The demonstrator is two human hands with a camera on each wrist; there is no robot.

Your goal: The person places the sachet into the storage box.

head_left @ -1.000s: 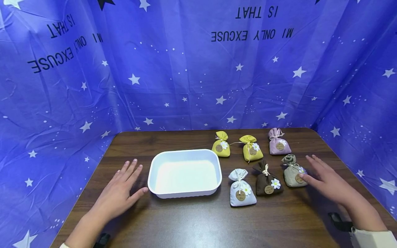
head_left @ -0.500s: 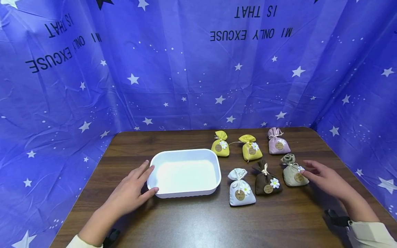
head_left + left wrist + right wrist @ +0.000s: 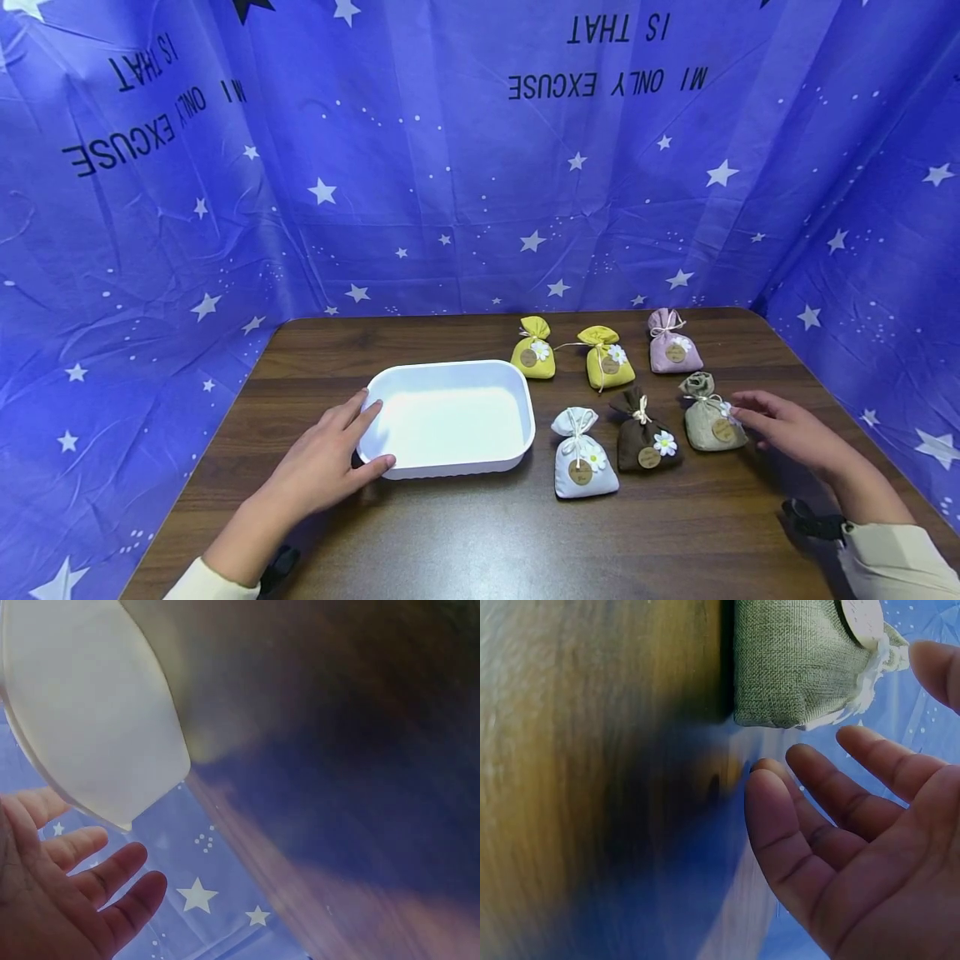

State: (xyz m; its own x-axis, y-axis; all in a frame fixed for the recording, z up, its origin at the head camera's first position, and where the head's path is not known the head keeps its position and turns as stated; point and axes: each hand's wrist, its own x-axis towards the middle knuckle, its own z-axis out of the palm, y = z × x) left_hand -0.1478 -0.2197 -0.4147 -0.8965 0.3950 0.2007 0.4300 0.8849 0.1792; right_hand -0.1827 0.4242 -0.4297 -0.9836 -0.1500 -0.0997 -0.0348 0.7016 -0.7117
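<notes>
My left hand [image 3: 318,462] is at the left end of a white rectangular tray [image 3: 450,425], its thumb and fingertips overlapping the rim in the head view. In the left wrist view its fingers [image 3: 112,874] are fairly straight below the tray's edge. A grey-green burlap sachet [image 3: 711,423], tied at the neck and bearing a daisy and a round tag, lies at the right. Beside it hovers my right hand [image 3: 798,429], thumb by the daisy. The right wrist view shows its loosely bent fingers [image 3: 840,787] apart from the burlap.
Left of the burlap sachet lie a brown sachet [image 3: 645,446] and a white one [image 3: 583,458]. Behind them are two yellow sachets [image 3: 532,358] and a pink one [image 3: 672,354]. A blue star-printed curtain [image 3: 450,167] surrounds the wooden table [image 3: 465,542].
My left hand has moved right, from beside the tray to its left rim. My right hand has drawn its fingers in near the burlap sachet. The sachets and tray stay in place.
</notes>
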